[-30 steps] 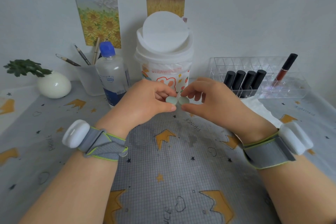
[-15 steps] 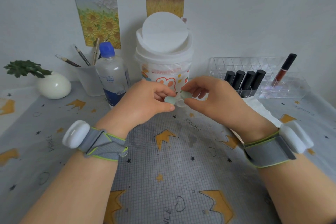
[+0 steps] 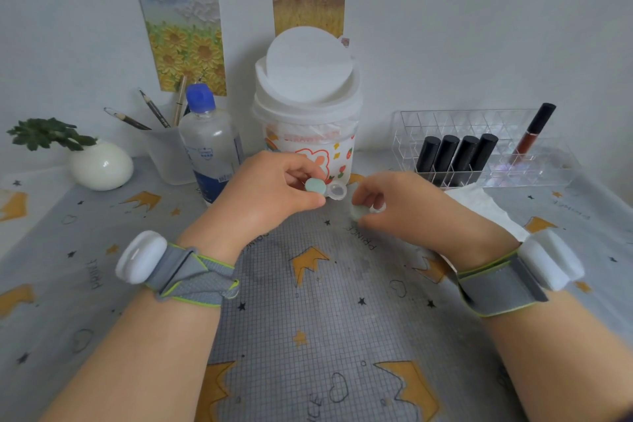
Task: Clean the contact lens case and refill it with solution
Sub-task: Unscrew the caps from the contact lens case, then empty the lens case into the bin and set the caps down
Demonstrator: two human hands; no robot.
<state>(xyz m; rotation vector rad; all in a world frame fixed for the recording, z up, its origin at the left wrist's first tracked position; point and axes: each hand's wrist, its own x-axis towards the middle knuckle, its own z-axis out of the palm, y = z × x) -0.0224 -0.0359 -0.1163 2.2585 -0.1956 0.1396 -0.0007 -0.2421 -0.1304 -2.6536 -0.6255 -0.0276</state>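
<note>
My left hand [image 3: 270,192] pinches the contact lens case [image 3: 325,188] just above the table in front of the bin. The case's left well still wears its pale green cap, while the right well [image 3: 336,190] stands uncovered and clear. My right hand [image 3: 397,205] holds the removed green cap [image 3: 359,212] low over the cloth, a little right of the case. The solution bottle [image 3: 210,144], clear with a blue top and blue label, stands upright behind my left hand.
A white swing-lid bin [image 3: 308,103] stands at the back centre. A pencil cup [image 3: 168,154] and a white plant vase [image 3: 101,164] sit left of it. At the right are a clear lipstick organiser [image 3: 479,147] and a white tissue [image 3: 486,205].
My right hand has taken the right cap off the case and moved it down and to the right. The right well is now exposed. My left hand has kept its grip.
</note>
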